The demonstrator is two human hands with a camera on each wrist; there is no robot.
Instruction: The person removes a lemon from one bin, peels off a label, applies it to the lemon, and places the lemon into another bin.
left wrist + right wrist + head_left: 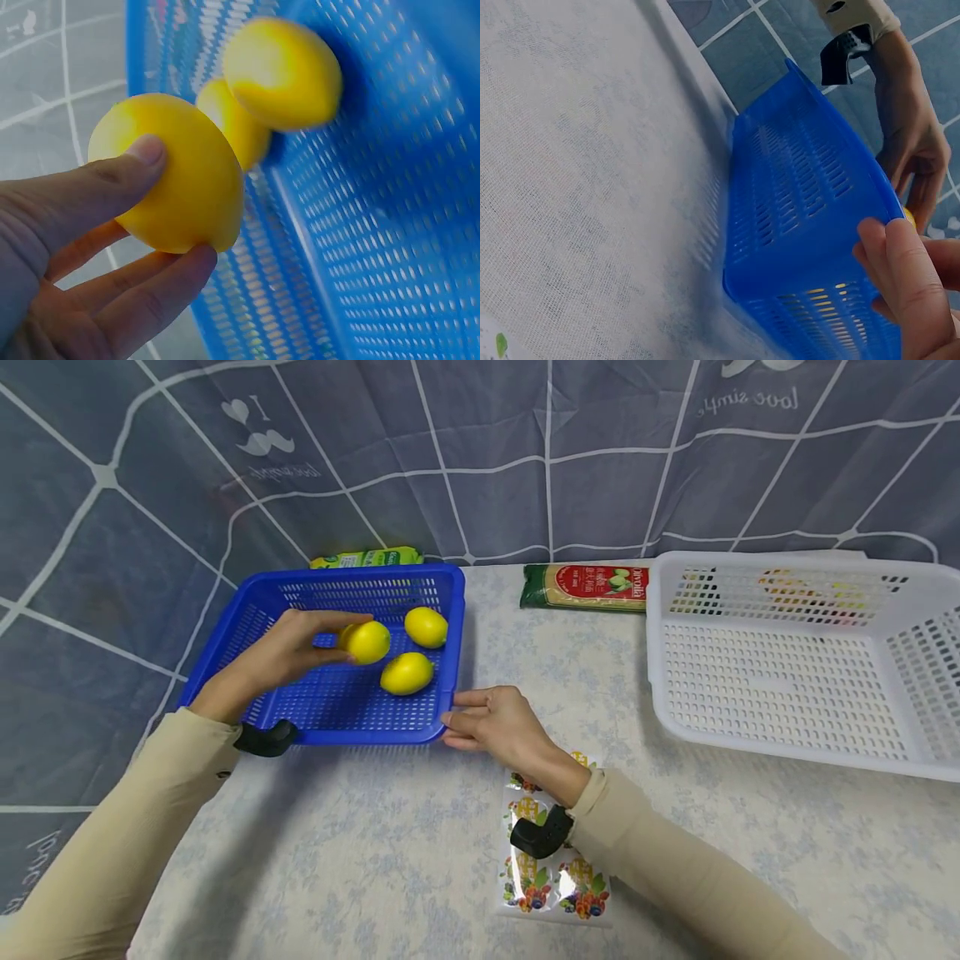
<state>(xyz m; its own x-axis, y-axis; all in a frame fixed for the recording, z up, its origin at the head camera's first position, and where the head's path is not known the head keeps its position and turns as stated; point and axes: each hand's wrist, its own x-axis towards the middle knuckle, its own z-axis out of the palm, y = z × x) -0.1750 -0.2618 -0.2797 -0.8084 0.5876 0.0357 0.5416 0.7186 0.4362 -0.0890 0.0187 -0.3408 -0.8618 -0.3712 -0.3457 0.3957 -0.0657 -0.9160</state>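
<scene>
1. A yellow lemon (369,642) is held over the floor of a blue basket (360,737), towards its back half.
2. The left hand (288,647) pinches this lemon, with the thumb on one side and the fingertips on the other.
3. Two more lemons (407,674) lie in the basket near its right wall, one behind the other.
4. The right hand (497,727) grips the basket's rim at the near right corner, its fingers on the outer face of the wall.
5. A glossy sticker sheet (555,897) printed with fruit lies partly under the right forearm.
6. A green-and-red packet (592,587) lies at the back of the table, between the blue basket and a white basket (810,762) on the right.
7. A yellow-green packet (371,558) shows just behind the blue basket.
8. A pale floral cloth (360,860) covers the table; a grey-blue curtain (495,452) with white lines hangs behind and to the left.
</scene>
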